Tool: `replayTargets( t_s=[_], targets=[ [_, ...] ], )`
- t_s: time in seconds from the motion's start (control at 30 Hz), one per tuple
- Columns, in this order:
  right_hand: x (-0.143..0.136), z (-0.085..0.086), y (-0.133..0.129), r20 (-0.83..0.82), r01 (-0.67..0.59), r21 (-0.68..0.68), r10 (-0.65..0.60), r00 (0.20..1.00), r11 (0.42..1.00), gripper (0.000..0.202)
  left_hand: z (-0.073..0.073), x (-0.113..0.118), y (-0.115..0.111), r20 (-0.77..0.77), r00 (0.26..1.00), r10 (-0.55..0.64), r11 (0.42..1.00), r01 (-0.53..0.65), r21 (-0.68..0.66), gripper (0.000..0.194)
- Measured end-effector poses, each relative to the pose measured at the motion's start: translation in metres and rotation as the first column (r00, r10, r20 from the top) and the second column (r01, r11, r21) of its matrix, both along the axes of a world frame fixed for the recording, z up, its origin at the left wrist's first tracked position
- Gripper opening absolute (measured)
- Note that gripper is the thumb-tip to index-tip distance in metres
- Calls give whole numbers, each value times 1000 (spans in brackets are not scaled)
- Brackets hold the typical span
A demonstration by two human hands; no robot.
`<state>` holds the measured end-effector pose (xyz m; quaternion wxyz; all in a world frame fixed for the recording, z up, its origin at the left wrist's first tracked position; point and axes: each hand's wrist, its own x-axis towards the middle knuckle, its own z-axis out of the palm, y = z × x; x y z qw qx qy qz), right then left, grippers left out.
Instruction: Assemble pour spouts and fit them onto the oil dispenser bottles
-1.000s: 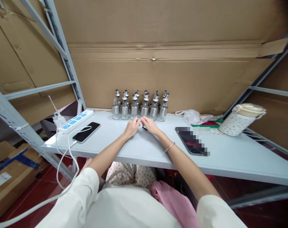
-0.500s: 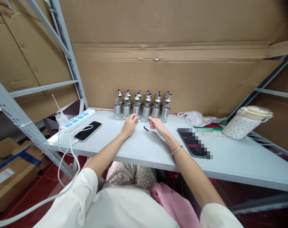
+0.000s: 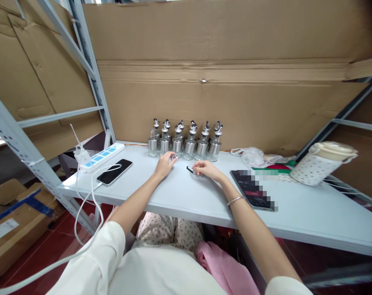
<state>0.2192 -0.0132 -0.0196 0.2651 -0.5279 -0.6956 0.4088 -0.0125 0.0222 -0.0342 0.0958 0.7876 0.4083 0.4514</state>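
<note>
My left hand (image 3: 165, 165) is closed round a small silvery metal piece (image 3: 174, 158), partly hidden by the fingers. A small black bent strip (image 3: 189, 169) is at the fingertips of my right hand (image 3: 203, 169), which pinch its near right end. Just behind both hands stand several glass bottles (image 3: 190, 147) with brushed-metal sleeves, upright in two rows. Each visible bottle top carries a silver pourer (image 3: 193, 128) with a black tip.
On the left of the white table (image 3: 173, 192) are a phone (image 3: 115, 172) with a cable and a power strip (image 3: 103, 156). To the right lie a dark tablet-like device (image 3: 250, 190), a plastic bag (image 3: 250, 156) and a dotted flask (image 3: 315, 168). Cardboard (image 3: 161, 94) backs the table.
My right hand has come down to the black strip, its fingers now at the strip's end. My left hand has shifted slightly left, and the silvery piece in it shows more.
</note>
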Motion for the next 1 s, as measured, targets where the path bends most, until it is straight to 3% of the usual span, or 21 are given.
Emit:
replayTargets(
  t_s=[0.4, 1.0],
  targets=[
    [2, 5, -4, 165, -166, -67, 175, 971, 984, 27, -4, 2, 2, 14, 1000, 7, 994, -5, -113, 28],
    [3, 3, -4, 135, -151, -62, 158, 978, 987, 28, -2, 4, 1, 52, 998, 19, 993, -13, -113, 28]
  ],
)
